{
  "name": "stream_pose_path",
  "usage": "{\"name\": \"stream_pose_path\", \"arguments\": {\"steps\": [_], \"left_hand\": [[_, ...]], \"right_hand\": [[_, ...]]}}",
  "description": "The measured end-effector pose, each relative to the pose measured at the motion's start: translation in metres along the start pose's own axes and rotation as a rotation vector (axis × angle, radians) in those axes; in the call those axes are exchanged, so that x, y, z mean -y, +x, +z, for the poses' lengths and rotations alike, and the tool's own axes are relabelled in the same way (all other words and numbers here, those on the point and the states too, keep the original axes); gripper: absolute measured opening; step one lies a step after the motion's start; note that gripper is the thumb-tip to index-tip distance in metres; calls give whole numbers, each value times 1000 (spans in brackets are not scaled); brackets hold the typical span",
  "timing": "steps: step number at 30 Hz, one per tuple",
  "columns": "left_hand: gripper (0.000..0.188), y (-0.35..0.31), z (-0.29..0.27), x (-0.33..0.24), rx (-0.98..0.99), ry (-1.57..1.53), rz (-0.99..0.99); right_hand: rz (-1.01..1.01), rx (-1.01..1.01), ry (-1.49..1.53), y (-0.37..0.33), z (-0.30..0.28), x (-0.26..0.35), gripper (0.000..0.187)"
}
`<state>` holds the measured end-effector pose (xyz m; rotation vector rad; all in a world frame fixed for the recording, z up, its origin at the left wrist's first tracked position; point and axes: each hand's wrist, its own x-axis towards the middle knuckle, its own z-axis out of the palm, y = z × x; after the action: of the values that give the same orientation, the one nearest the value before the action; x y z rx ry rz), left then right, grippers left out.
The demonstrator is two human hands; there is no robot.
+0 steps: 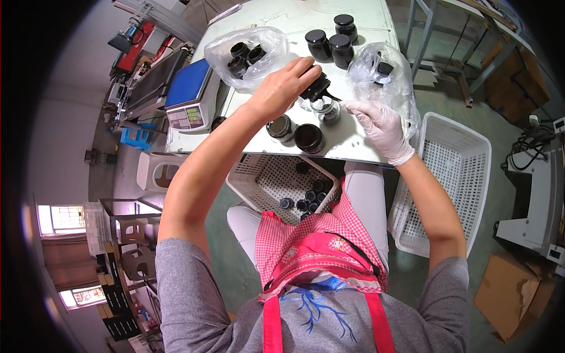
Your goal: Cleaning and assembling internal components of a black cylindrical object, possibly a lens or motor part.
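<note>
My bare left hand (281,89) grips a dark jar (314,84), tilted with its mouth toward the right. Under it, a clear glass jar (328,113) stands upright on the white table (359,144). In its white glove, my right hand (379,126) pinches a thin dark utensil (334,97) that reaches to the tilted jar's mouth; its working end is hidden by dark stuff. Two open jars, one with a greyish top (279,127) and one filled dark (309,138), stand nearer to me.
A plastic bag (275,42) with several open jars lies at the far left, beside a blue-topped scale (189,88). Three black-lidded jars (318,45) stand at the back. Another plastic bag (397,70) lies right. White baskets (465,132) flank my legs; the basket between them (253,176) holds small jars.
</note>
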<state>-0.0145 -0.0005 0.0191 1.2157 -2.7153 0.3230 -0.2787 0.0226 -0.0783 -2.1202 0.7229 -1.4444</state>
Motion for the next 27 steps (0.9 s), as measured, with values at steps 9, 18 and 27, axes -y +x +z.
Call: {"name": "stream_pose_path", "arguments": {"steps": [9,18,27], "left_hand": [[63,1,4,3,-19,12,7],[64,1,2,-2,9,27,-3],[61,0,2,1,-3,27,8]], "right_hand": [[-1,-35,57,-6,-2,-3,21],[-55,-2,-46,11,5,-7,21],[9,-39,-15,0,7,6,19]]}}
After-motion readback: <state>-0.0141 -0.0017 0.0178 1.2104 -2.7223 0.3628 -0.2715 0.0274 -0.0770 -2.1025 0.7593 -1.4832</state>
